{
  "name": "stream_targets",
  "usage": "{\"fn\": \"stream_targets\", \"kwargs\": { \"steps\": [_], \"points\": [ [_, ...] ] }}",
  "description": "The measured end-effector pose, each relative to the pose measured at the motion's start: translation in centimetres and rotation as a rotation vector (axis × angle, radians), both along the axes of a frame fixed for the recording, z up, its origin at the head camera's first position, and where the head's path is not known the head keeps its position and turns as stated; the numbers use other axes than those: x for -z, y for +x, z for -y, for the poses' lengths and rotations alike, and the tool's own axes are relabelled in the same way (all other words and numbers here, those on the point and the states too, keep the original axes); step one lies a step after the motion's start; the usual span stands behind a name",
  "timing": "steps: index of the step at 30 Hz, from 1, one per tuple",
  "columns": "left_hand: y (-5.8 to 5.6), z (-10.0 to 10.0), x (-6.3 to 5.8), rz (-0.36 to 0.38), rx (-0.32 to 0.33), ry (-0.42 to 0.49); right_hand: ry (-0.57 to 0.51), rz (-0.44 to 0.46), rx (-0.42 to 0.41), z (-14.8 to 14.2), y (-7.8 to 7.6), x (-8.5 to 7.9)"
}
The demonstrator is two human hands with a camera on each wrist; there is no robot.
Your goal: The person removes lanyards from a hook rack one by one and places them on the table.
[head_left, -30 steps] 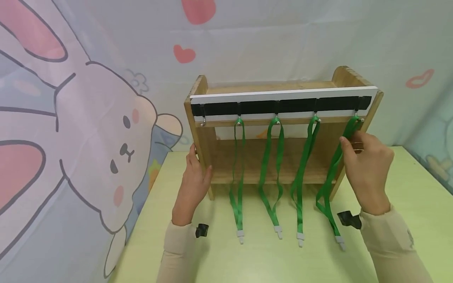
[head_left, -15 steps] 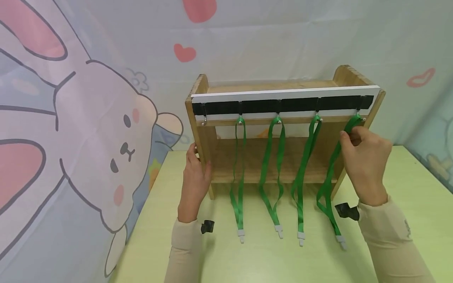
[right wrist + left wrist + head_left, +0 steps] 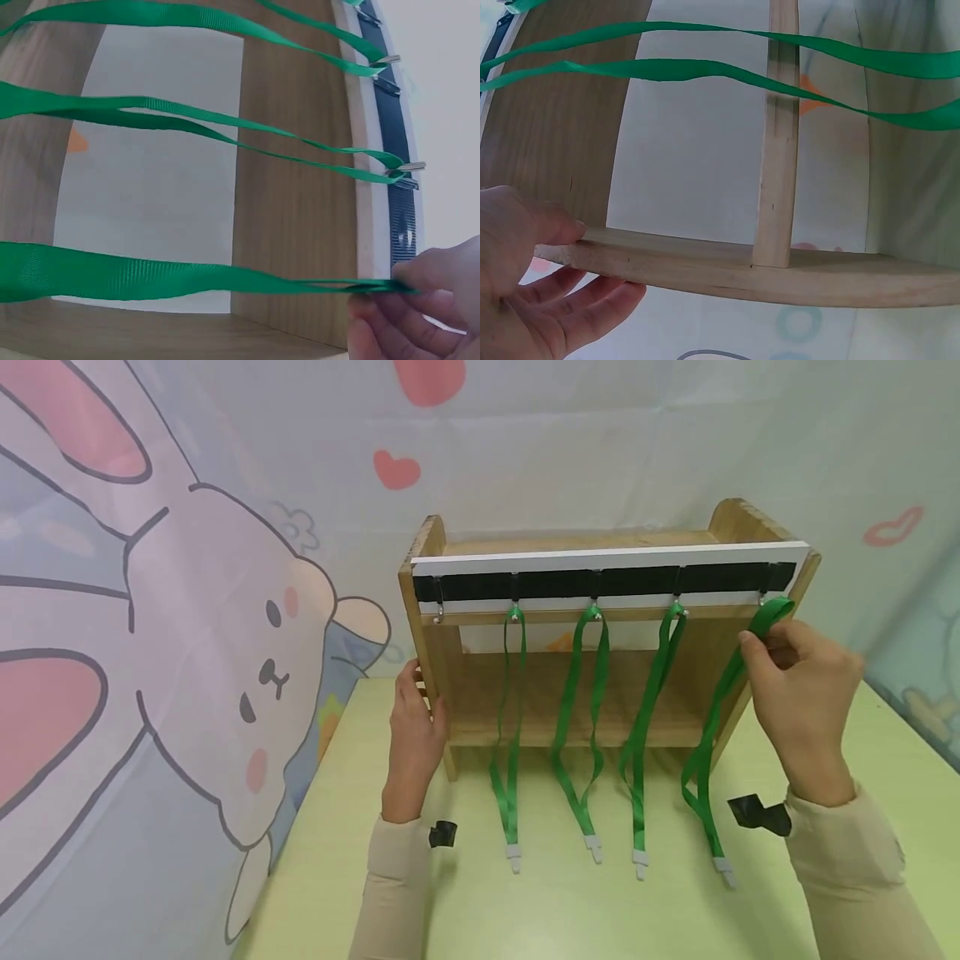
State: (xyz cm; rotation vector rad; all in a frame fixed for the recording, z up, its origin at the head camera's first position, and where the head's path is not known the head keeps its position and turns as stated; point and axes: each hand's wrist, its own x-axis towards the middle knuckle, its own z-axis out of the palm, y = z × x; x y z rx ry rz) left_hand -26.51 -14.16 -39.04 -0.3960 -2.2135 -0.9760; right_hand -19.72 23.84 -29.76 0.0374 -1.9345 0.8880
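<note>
My right hand (image 3: 812, 702) pinches the rightmost green lanyard (image 3: 726, 689) just under its top loop. That loop stands beside the rightmost hook (image 3: 406, 237), apart from it in the right wrist view. The lanyard's pale clip end (image 3: 724, 872) hangs low in front. With thumb on one face and fingers on the other, my left hand (image 3: 525, 277) grips the left side panel of a small wooden shelf (image 3: 697, 262). Green lanyards hang from the three middle hooks: one left (image 3: 512, 802), one central (image 3: 573, 693), one right (image 3: 648, 693).
A white board with a black strip (image 3: 555, 586) runs along the shelf's upper front and carries the hooks. The leftmost hook (image 3: 439, 612) is bare. Below lies a pale green table (image 3: 570, 918). A cartoon-printed cloth (image 3: 585, 460) hangs behind.
My right hand has moved right, bringing the rightmost lanyard's loop off its hook. The left hand keeps its hold on the shelf's side.
</note>
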Motion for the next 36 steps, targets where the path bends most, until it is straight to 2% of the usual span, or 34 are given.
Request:
{"fn": "stream_targets", "kwargs": {
  "steps": [7, 12, 16, 21, 36],
  "points": [
    [-0.1, -0.2, 0.2, -0.005, -0.007, -0.005, -0.055, 0.011, -0.089, -1.3, 1.1, 0.9],
    [0.0, -0.2, 0.3, 0.013, -0.003, 0.009, -0.041, 0.054, -0.102, -2.1, 1.6, 1.4],
    [0.0, -0.1, 0.2, 0.024, -0.001, 0.018, -0.037, 0.115, -0.099, -2.4, 2.0, 2.0],
    [0.1, -0.1, 0.1, 0.039, 0.005, 0.023, -0.082, 0.205, -0.118, -2.5, 2.5, 3.0],
    [0.0, 0.0, 0.1, 0.015, 0.023, 0.031, -0.215, 0.447, -0.305, -3.4, 4.8, 4.9]
  ]
}}
